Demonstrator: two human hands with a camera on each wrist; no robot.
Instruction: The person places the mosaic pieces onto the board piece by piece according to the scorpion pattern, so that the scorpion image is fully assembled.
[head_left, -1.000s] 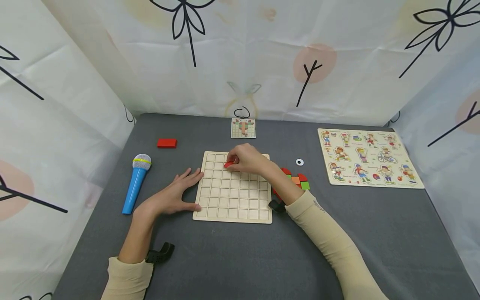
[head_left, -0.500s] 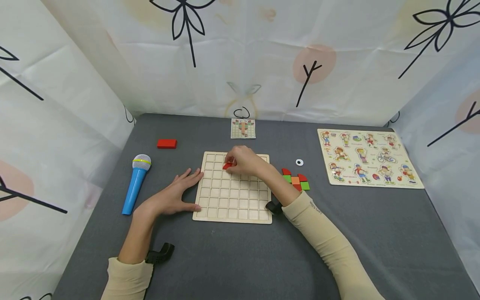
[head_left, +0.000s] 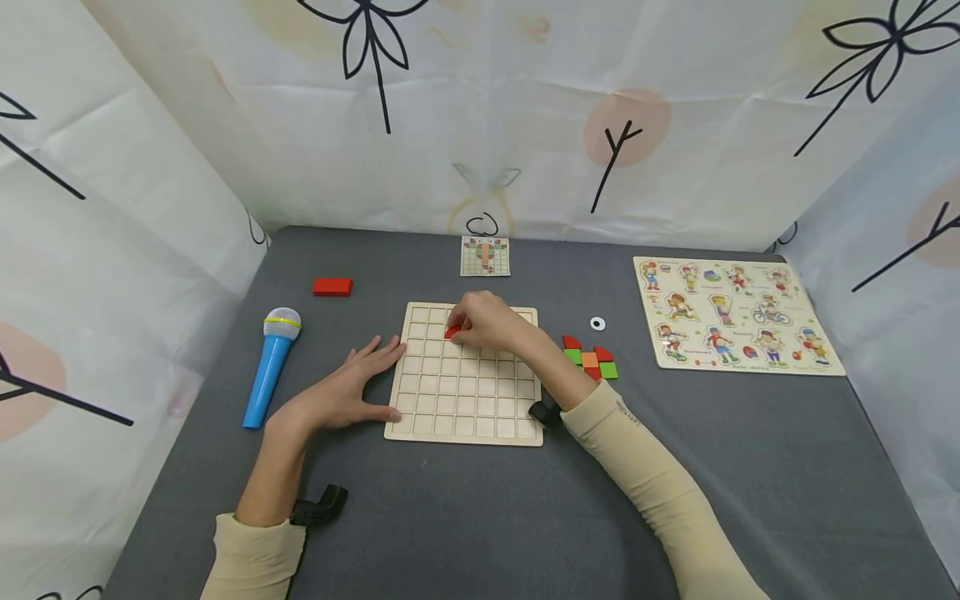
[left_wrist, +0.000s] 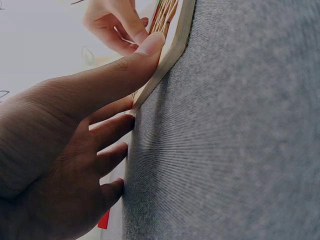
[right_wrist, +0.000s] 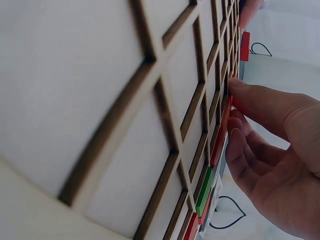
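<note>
A wooden grid board (head_left: 465, 406) lies in front of me, mostly bare cells showing. My left hand (head_left: 341, 392) rests along its left edge, fingers spread, with the thumb (left_wrist: 142, 57) on the rim in the left wrist view. Over the board's upper part, my right hand (head_left: 487, 322) pinches a small red tile (head_left: 452, 332) between thumb and fingers, right at the cells. The right wrist view shows a green tile (right_wrist: 204, 192) and a few red ones (right_wrist: 216, 145) in cells near the far edge; the right hand covers these in the head view.
Loose red, green and orange tiles (head_left: 588, 360) lie right of the board, with a white ring (head_left: 597, 323) behind them. A pattern card (head_left: 484, 257) stands at the back. A red block (head_left: 332, 287) and toy microphone (head_left: 272, 368) are left, a picture puzzle board (head_left: 735, 312) right.
My right hand has shifted slightly left with the red tile, and its forearm now uncovers more of the loose tiles. My left hand stays in place.
</note>
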